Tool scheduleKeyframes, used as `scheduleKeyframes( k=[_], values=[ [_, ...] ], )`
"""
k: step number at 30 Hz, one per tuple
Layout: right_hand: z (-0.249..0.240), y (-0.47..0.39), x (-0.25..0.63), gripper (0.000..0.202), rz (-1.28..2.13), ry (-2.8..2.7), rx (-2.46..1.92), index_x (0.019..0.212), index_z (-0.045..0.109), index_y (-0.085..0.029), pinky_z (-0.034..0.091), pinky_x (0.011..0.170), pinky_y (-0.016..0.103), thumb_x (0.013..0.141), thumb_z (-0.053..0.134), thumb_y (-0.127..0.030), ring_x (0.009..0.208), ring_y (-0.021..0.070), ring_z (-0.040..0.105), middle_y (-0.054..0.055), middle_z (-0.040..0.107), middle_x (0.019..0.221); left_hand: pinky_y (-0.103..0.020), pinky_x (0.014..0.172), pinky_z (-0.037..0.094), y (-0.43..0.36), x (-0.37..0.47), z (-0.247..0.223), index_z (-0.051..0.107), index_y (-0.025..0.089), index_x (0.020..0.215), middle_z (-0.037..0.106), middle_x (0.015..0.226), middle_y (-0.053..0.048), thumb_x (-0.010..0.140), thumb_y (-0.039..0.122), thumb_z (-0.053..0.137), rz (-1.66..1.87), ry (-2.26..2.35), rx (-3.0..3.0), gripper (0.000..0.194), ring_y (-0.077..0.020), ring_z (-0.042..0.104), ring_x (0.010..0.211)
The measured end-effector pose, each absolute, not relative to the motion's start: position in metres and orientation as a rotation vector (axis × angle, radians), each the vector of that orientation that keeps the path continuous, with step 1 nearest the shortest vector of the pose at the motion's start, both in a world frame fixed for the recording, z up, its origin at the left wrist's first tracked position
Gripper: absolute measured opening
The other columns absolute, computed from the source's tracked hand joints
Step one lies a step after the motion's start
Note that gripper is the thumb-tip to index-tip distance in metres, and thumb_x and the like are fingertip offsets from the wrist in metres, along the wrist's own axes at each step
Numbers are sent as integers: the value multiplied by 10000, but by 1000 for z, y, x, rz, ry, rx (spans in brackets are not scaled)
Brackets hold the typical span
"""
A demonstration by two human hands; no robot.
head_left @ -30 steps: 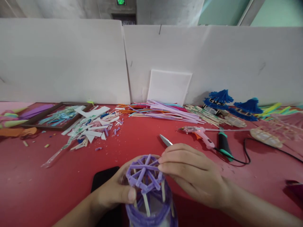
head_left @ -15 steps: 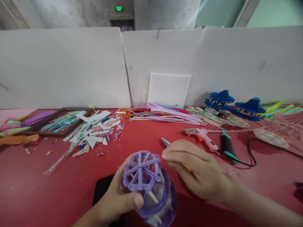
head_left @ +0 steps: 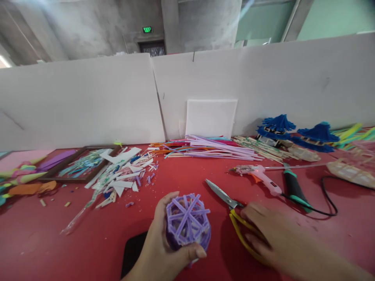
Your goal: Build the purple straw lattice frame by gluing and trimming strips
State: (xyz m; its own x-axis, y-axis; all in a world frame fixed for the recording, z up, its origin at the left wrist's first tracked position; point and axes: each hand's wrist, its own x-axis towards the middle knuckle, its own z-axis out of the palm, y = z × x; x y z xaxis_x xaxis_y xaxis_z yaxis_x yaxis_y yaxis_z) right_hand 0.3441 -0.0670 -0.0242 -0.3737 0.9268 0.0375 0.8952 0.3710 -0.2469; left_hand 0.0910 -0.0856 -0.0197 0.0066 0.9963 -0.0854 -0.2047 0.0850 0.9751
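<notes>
The left hand clasps the purple lattice model above the desk; likely light and fragile (thin spokes), it suits gentle side holds. The right hand meets the scissors' handles, grip unclear.

The left hand holds a purple latticework model; the right hand meets yellow-handled scissors.

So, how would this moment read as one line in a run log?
left hand: holds purple model | right hand: at yellow-handled scissors, blurred, grip unclear | nearby: pink glue gun on red tabletop
</notes>
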Motion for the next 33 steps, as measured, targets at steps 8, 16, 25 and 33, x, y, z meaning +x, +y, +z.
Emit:
scheduleKeyframes(
  k=[8, 16, 25, 33],
  values=[
    [-18, -56, 337, 225, 295, -2359, -2098, 969, 640, -135, 426, 626, 306, 750, 595, -113, 828, 312, 720, 134, 739, 894, -412, 844, 605, -85, 86, -17, 547, 233, 1203, 733, 1084, -89, 540, 401, 919, 1154, 1195, 1137, 779, -294, 726, 983],
    [-24, -55, 348, 248, 355, -2378, -2098, 828, 616, -164, 335, 598, 277, 668, 529, 4, 799, 277, 704, 106, 732, 857, -495, 931, 588, -69, 61, -27, 525, 257, 1231, 634, 1221, -119, 669, 325, 840, 1400, 1373, 2166, 647, -321, 661, 1107],
    [-8, -62, 347, 174, 488, -2184, -1639, 785, 580, -210, 431, 551, 257, 849, 563, -371, 609, 174, 603, 39, 693, 740, -505, 968, 562, -65, 52, -21, 393, 177, 1346, 589, 1215, -181, 754, 331, 768, 1290, 1190, 2626, 718, -357, 587, 1200],
    [-14, -86, 352, 222, 833, -1960, -1547, 834, 678, -232, 556, 629, 283, 731, 677, -428, 763, 222, 688, 66, 748, 907, -509, 1019, 512, -58, 44, -23, 470, 159, 1278, 597, 1240, -181, 801, 271, 716, 1334, 1226, 2730, 548, -334, 568, 1207]
  ],
)
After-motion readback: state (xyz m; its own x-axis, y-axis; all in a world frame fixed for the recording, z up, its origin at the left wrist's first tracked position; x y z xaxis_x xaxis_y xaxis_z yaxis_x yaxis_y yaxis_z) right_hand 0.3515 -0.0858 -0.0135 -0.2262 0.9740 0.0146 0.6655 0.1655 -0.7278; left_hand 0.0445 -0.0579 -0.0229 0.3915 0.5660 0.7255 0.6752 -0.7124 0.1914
